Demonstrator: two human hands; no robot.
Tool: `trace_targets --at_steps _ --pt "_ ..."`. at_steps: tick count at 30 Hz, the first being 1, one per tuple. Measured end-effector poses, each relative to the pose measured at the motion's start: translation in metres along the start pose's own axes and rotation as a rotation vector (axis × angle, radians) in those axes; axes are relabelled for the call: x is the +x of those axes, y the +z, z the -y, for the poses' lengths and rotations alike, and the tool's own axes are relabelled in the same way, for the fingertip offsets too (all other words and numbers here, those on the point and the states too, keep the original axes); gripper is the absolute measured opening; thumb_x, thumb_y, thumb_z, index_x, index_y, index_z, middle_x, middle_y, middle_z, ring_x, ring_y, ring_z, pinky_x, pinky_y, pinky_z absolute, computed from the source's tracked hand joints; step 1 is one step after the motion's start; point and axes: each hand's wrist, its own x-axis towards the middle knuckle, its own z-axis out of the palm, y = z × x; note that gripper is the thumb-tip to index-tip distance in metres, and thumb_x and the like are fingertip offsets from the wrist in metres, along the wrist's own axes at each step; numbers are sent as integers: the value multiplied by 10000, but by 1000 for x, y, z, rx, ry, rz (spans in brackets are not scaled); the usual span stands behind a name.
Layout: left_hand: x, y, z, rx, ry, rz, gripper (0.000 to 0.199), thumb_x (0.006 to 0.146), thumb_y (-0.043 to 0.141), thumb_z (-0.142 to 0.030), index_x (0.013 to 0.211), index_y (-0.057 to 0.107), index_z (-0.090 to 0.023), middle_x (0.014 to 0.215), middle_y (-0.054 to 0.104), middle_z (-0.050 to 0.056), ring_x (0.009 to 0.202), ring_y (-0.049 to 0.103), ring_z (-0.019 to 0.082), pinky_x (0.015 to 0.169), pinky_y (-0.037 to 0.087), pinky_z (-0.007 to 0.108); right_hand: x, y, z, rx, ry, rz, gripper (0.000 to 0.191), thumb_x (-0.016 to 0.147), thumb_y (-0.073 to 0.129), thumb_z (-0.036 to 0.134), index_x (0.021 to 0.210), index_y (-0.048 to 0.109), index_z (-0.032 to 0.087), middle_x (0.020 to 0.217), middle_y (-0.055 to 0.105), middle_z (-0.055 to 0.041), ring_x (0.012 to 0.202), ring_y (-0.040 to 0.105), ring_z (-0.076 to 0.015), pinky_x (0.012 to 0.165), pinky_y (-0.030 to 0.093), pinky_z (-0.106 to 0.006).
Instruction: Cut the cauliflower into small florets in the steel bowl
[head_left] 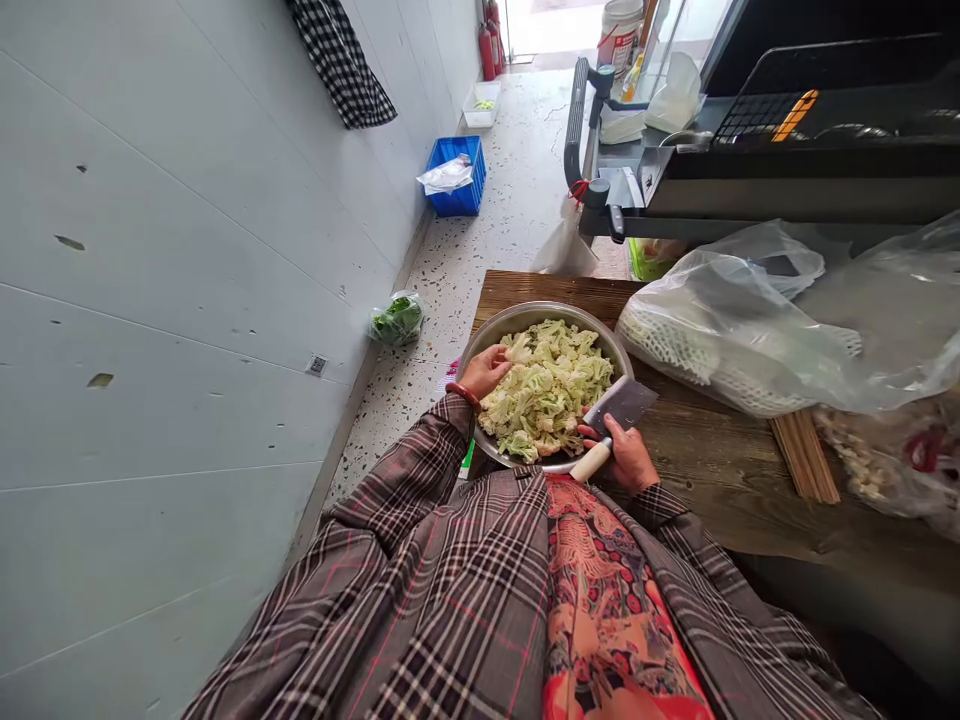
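Observation:
A round metal basin (616, 345) heaped with cut cauliflower florets (551, 395) stands at the table's left end, close to my body. Over its left side, my left hand (487, 370) pinches a pale cauliflower floret (519, 349) between thumb and fingers. My right hand (628, 455) is at the basin's lower right rim, closed around a cleaver (621, 404). The cleaver's broad blade points up and to the right, and its light wooden handle slants down toward my body. Some fingers of the right hand are partly hidden behind the cleaver.
Plastic bags (735, 330) with net-wrapped produce lie right of the basin on the wooden table (697, 470), near a bundle of sticks (804, 455). A wheeled cart (592, 190) stands beyond. Along the left wall are bagged greens (397, 320) and a blue crate (457, 195).

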Motion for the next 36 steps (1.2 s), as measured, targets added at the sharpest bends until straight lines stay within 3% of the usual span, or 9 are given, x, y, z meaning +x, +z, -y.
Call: trace_targets --at_steps 3,6,10,12,16,20,25,30,36 --pt "8 -12 -4 80 57 45 463 819 530 -249 1275 520 -167 1102 662 94 967 631 182 848 510 320 -1 1 1 0 -2 -8 274 815 628 322 1041 627 166 1206 670 -69 816 730 -203 568 622 -263" --pt "-4 -21 0 370 39 163 527 804 582 -310 1311 510 -184 1201 626 110 1119 576 227 986 446 366 -3 3 2 -8 -4 -19 273 813 629 323 1035 634 166 1197 674 -71 827 730 -212 583 629 -283" --pt "-38 -8 9 719 -20 431 923 573 778 -509 1381 448 -208 1340 520 161 1236 468 355 1037 381 473 -4 4 4 -22 5 -25 271 823 618 330 1038 639 167 1209 667 -68 830 729 -217 606 633 -300" --pt "-53 7 12 757 14 404 1019 528 810 -476 1423 392 -229 1342 499 177 1258 419 388 1008 391 504 -4 5 4 -29 1 -25 270 823 621 332 1039 637 171 1216 664 -68 828 730 -216 599 630 -294" --pt "-62 26 17 597 39 218 738 629 748 -304 1329 526 -231 1252 546 141 1181 477 326 1001 406 453 -4 5 4 -22 -5 -27 275 816 633 328 1050 630 183 1175 685 -64 831 730 -217 565 622 -277" --pt "-44 12 14 325 112 218 451 679 671 -204 1129 665 -210 1102 629 79 1059 569 234 995 426 378 -4 6 5 -23 6 -24 266 834 612 326 1062 624 189 1136 701 -56 824 730 -220 559 623 -287" --pt "0 -2 0 111 47 296 511 699 702 -413 1143 667 -163 1067 679 94 968 625 235 884 490 335 -2 5 3 -15 5 -41 287 826 621 332 1069 623 179 1188 679 -63 823 729 -220 559 620 -282" --pt "52 9 1 218 -43 186 436 903 410 -424 1069 700 -143 1038 697 101 987 629 221 906 480 333 0 5 1 7 1 -51 303 807 648 359 1036 638 161 1201 671 -77 814 730 -220 544 612 -266" --pt "85 33 4 378 -55 205 199 718 650 -264 869 726 -158 975 674 134 1070 570 324 1002 384 439 1 9 4 -4 -2 -71 293 817 640 369 1037 632 176 1124 706 -71 803 733 -217 527 609 -265"
